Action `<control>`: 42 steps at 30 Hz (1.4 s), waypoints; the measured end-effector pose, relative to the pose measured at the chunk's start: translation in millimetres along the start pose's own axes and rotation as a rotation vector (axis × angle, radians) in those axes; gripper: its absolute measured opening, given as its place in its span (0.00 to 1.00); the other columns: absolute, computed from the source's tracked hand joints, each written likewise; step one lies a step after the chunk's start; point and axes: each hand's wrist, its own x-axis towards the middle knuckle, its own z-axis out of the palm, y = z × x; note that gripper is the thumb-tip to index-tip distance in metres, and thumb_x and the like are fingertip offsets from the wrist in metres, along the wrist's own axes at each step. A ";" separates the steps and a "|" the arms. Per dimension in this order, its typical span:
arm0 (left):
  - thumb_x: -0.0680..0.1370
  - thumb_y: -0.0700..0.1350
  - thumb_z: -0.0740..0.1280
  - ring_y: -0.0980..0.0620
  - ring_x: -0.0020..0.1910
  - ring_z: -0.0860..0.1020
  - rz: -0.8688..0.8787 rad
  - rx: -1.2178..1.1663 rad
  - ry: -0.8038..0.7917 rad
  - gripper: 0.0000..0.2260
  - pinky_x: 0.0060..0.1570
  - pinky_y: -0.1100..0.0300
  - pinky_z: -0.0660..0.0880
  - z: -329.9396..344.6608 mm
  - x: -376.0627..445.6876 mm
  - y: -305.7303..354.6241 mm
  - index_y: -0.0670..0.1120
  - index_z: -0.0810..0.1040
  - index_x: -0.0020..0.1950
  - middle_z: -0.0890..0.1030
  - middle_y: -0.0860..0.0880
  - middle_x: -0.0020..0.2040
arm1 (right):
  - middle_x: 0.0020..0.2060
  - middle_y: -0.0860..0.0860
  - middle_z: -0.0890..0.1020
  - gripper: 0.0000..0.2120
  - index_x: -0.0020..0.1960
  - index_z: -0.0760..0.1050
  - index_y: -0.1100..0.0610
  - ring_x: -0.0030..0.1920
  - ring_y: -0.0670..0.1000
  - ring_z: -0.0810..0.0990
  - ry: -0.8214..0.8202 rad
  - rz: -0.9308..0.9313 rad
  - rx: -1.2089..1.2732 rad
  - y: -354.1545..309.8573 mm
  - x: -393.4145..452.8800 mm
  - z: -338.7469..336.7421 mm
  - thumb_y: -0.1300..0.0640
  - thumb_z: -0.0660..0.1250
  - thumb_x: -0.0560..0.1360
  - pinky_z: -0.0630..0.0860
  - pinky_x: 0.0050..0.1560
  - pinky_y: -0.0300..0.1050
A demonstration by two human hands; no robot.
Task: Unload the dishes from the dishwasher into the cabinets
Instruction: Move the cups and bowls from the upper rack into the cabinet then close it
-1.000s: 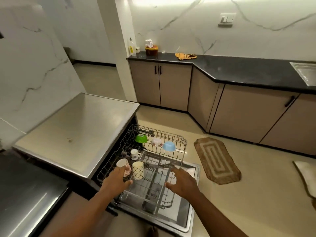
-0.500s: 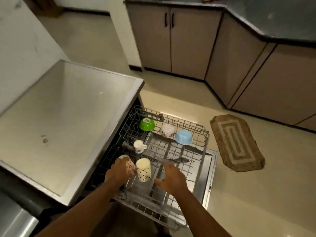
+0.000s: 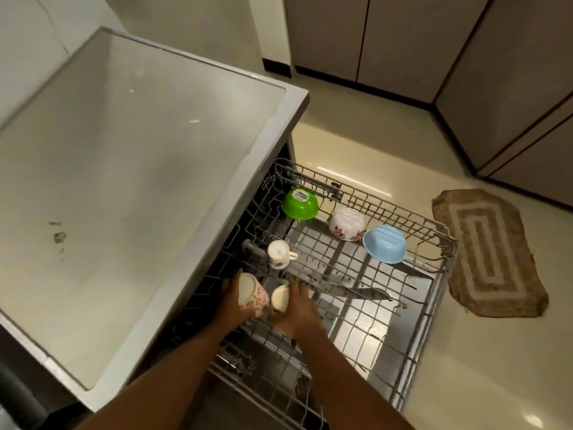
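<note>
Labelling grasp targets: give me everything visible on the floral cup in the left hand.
The floral cup is white with small pink flowers on its wall, glossy like ceramic, and no handle shows. It is tilted, its plain cream end facing the camera, at the near left of the dishwasher rack. The left hand holds it, fingers curled around its side. A cream cup, held by the right hand, sits just to its right; whether they touch is unclear.
</note>
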 end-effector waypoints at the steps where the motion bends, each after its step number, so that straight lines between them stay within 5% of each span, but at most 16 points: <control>1: 0.65 0.41 0.80 0.40 0.73 0.62 0.007 -0.018 0.014 0.50 0.68 0.48 0.66 1.0 1.3 -2.1 0.47 0.53 0.79 0.58 0.40 0.75 | 0.74 0.53 0.65 0.50 0.79 0.56 0.52 0.70 0.58 0.70 0.017 0.001 0.014 0.0 2.2 2.4 0.44 0.78 0.66 0.74 0.65 0.54; 7: 0.63 0.34 0.80 0.40 0.69 0.69 -0.034 -0.184 0.138 0.43 0.64 0.47 0.70 1.8 -11.5 -21.9 0.44 0.63 0.73 0.69 0.39 0.69 | 0.66 0.50 0.73 0.40 0.70 0.67 0.52 0.64 0.55 0.75 0.161 -0.026 0.099 5.8 -13.3 3.5 0.48 0.81 0.63 0.74 0.59 0.49; 12: 0.63 0.43 0.82 0.42 0.64 0.74 -0.013 -0.213 0.273 0.43 0.59 0.48 0.74 -17.8 -53.4 -6.9 0.46 0.63 0.72 0.73 0.44 0.66 | 0.62 0.47 0.73 0.37 0.68 0.68 0.50 0.59 0.51 0.75 0.272 -0.093 0.215 29.9 -47.2 -15.8 0.46 0.80 0.63 0.72 0.53 0.44; 16: 0.61 0.58 0.81 0.45 0.62 0.72 0.087 -0.053 0.280 0.43 0.55 0.50 0.74 -39.4 -117.1 13.8 0.54 0.62 0.70 0.70 0.49 0.65 | 0.64 0.45 0.72 0.39 0.70 0.66 0.47 0.61 0.51 0.74 0.281 -0.176 0.176 49.9 -99.5 -45.3 0.44 0.80 0.64 0.74 0.57 0.47; 20: 0.62 0.53 0.81 0.45 0.62 0.71 0.191 -0.024 0.323 0.41 0.55 0.54 0.71 -46.3 -197.6 41.6 0.50 0.67 0.69 0.69 0.46 0.65 | 0.64 0.46 0.71 0.39 0.70 0.66 0.46 0.61 0.53 0.75 0.310 -0.278 0.099 53.0 -172.5 -87.0 0.44 0.79 0.64 0.76 0.59 0.50; 24: 0.56 0.63 0.76 0.48 0.61 0.71 0.256 -0.032 0.318 0.44 0.57 0.53 0.72 -51.3 -295.7 65.7 0.53 0.67 0.68 0.70 0.49 0.63 | 0.63 0.48 0.71 0.41 0.71 0.66 0.48 0.62 0.54 0.75 0.332 -0.399 -0.045 51.3 -259.3 -124.2 0.41 0.79 0.63 0.76 0.60 0.52; 27: 0.59 0.61 0.77 0.51 0.60 0.70 0.318 -0.061 0.349 0.41 0.57 0.54 0.73 -58.3 -360.4 72.1 0.56 0.65 0.69 0.69 0.51 0.62 | 0.64 0.50 0.72 0.41 0.71 0.66 0.50 0.61 0.55 0.75 0.335 -0.477 -0.177 41.0 -314.8 -139.4 0.38 0.77 0.64 0.76 0.59 0.52; 32: 0.60 0.54 0.79 0.51 0.58 0.71 0.330 -0.109 0.512 0.40 0.50 0.58 0.74 -100.3 -464.2 43.4 0.58 0.66 0.68 0.69 0.52 0.59 | 0.63 0.51 0.72 0.40 0.71 0.66 0.51 0.60 0.55 0.76 0.334 -0.657 -0.407 -1.3 -406.5 -138.7 0.36 0.73 0.66 0.76 0.56 0.51; 36: 0.56 0.61 0.76 0.50 0.56 0.73 0.278 -0.179 0.681 0.41 0.53 0.53 0.75 -141.0 -537.9 -6.6 0.61 0.67 0.67 0.69 0.53 0.58 | 0.64 0.51 0.72 0.41 0.72 0.65 0.51 0.62 0.54 0.75 0.299 -0.789 -0.559 -61.6 -465.6 -118.3 0.33 0.70 0.67 0.75 0.61 0.50; 42: 0.57 0.63 0.74 0.54 0.53 0.75 0.169 -0.229 0.947 0.38 0.52 0.52 0.78 -202.8 -625.5 -104.3 0.65 0.65 0.65 0.70 0.59 0.55 | 0.63 0.47 0.75 0.43 0.73 0.67 0.48 0.62 0.49 0.76 0.215 -0.952 -0.502 -170.2 -538.4 -38.1 0.32 0.74 0.64 0.73 0.62 0.44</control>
